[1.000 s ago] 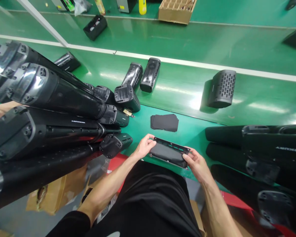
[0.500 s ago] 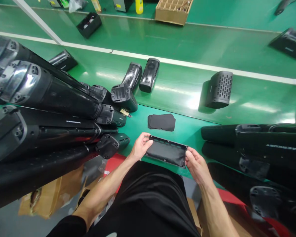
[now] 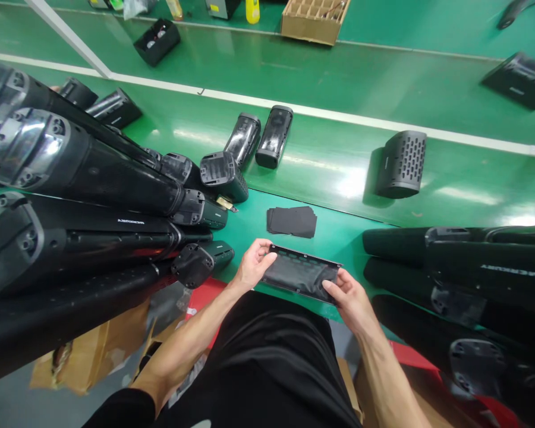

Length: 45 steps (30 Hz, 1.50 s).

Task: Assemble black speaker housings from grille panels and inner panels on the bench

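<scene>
A shallow black rectangular panel [image 3: 296,274], with small tabs along its rims and faint rows of slots, is held between both hands above the table's near edge. My left hand [image 3: 254,266] grips its left end, thumb over the rim. At the right end my right hand [image 3: 350,297] is closed on it, the thumb pressing on the inner face, where the dark lining looks rippled. Just beyond the panel lies a small stack of thin black sheets [image 3: 292,221] on the green table.
Long black speaker columns [image 3: 111,178] are piled at left, and more black columns [image 3: 481,261] lie at right. Across the green conveyor [image 3: 321,137] are short black speaker units [image 3: 274,137] and a slotted black unit [image 3: 401,163]. A utility knife [image 3: 227,204] rests by the left pile.
My right thumb has slid inward from the panel's right rim onto its inner face, and the lining there has rippled. My left hand keeps its hold. Units on the conveyor have shifted slightly right.
</scene>
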### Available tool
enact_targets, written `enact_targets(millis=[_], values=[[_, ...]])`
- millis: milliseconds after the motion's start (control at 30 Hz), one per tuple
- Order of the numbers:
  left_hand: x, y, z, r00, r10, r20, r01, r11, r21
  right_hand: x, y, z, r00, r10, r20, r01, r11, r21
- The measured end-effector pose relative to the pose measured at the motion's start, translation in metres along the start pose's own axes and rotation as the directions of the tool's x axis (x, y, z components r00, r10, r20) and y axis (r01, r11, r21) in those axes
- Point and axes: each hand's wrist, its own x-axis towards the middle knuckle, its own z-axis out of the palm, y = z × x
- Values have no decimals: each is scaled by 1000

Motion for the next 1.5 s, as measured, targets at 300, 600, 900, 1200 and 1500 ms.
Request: enact_targets(millis=[300, 600, 900, 1200, 1500], values=[[3, 3, -3, 1000, -11, -18, 10, 999, -39, -4, -8, -4, 998, 29, 61, -36, 992, 119], [8, 1, -2, 1000, -17, -3, 17, 998, -52, -1, -9, -5, 999, 30, -19, -28, 996, 88], [8, -5, -5, 983, -151, 104, 164, 978, -130, 4, -8, -2, 974, 128, -188, -109, 988, 112], [4, 2, -6, 985, -120, 126, 128, 990, -56, 2, -6, -6, 969, 115, -217, -106, 993, 54], [3, 2, -6, 985, -114, 128, 125, 989, -74, -1, -3, -10, 974, 91, -206, -84, 996, 41]])
